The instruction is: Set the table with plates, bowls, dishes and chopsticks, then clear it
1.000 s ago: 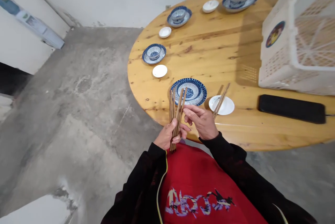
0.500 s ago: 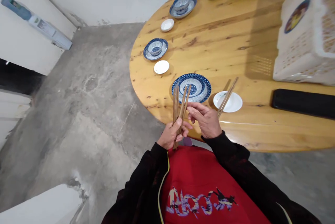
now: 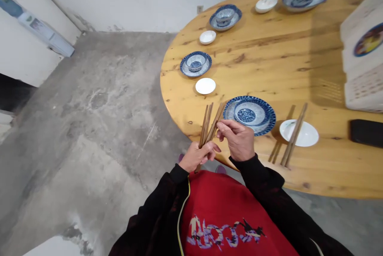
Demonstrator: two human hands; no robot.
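My left hand (image 3: pixel 200 155) is closed around a bundle of wooden chopsticks (image 3: pixel 205 126), which fan into two groups pointing up and away from me. The thumb and fingers of my right hand (image 3: pixel 237 140) pinch the right-hand group partway up. Just beyond that hand lies a blue-and-white plate (image 3: pixel 266 126) with a matching bowl (image 3: pixel 249 113) on it. To the right, a pair of chopsticks (image 3: pixel 295 136) rests across a small white dish (image 3: pixel 309 134), their near ends over the tabletop.
Along the rounded wooden table (image 3: pixel 254 64) stand more patterned plates with bowls (image 3: pixel 196 64) and small white dishes (image 3: pixel 205 86). A white plastic basket (image 3: pixel 362 60) and a black case (image 3: pixel 366 132) sit at the right. A water dispenser (image 3: pixel 44 34) leans into view at the far left.
The view has shifted left, so the table things sit further right. My right fingers have closed on the right-hand chopsticks, which lean further right; the bundle stays in my left hand.
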